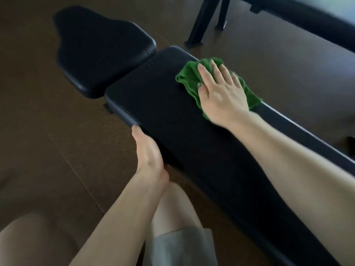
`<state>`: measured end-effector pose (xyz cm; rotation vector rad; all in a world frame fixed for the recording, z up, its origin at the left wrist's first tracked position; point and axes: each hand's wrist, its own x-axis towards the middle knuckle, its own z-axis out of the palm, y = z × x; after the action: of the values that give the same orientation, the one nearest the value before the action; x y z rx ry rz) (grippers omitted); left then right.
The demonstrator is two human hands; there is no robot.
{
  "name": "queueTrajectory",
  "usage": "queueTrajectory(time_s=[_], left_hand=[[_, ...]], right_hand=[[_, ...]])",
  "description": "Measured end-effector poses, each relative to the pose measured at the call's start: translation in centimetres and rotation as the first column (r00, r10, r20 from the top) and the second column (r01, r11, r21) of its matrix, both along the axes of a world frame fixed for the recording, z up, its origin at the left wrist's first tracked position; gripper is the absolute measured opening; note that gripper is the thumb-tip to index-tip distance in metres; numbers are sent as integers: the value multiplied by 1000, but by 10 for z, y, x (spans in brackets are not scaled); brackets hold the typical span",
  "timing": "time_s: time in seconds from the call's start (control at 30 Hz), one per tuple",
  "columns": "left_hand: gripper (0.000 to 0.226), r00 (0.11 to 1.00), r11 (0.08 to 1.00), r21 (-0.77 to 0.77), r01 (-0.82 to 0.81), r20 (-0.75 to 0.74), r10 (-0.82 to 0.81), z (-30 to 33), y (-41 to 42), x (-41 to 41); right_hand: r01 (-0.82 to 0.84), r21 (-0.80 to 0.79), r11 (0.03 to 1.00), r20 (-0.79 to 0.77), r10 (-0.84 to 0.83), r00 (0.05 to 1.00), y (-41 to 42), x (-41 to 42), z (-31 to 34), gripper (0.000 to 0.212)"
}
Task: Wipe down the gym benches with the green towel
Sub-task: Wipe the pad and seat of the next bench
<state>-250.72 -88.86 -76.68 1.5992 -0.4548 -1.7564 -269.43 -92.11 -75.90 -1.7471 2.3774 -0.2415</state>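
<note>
At the bottom of the frame, bare knees and the hem of grey shorts (178,246) show the person crouched close against the near side of the long black padded bench pad (172,120). Just above, at centre left, the left hand (148,152) grips the near edge of this surface, fingers curled under the rim and thumb lying along it, steadying it.

Farther up, at centre right, the right hand (219,89) lies flat and spread, palm down, pressing the crumpled green terry towel (189,77) onto the pad. The towel sits beneath and around the hand, bunched toward the upper left of it and reaching the pad's far edge, near the end that faces the seat. The right hand is the one on the towel; the left is well apart from it.

The pad's long axis runs from the lower right of the frame to the upper left. Most of its bare length lies toward the lower right of the towel, so the coming strokes likely run along that axis.

Beyond a narrow gap, at upper left, sits the separate black seat cushion (103,54). The brown matted floor (38,112) surrounds everything, and at upper right stand the black metal legs (199,24) of another bench.
</note>
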Motion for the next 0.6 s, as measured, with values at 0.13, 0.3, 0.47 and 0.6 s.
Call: queueTrajectory(time_s=[0.13, 0.3, 0.47, 0.6], left_hand=[[94, 984, 993, -46, -113, 135, 118, 8, -37, 3], [69, 948, 979, -52, -199, 245, 205, 12, -51, -9], [69, 933, 972, -82, -220, 274, 234, 4, -49, -13], [68, 919, 961, -121, -247, 285, 272, 6, -48, -17]], right_hand=[[-27, -18, 999, 0, 27, 1000, 105, 47, 5, 59], [-130, 12, 991, -24, 130, 991, 132, 44, 3, 58], [191, -11, 982, -14, -191, 982, 54, -33, -4, 56], [342, 12, 940, 8, -342, 940, 29, -15, -3, 61]])
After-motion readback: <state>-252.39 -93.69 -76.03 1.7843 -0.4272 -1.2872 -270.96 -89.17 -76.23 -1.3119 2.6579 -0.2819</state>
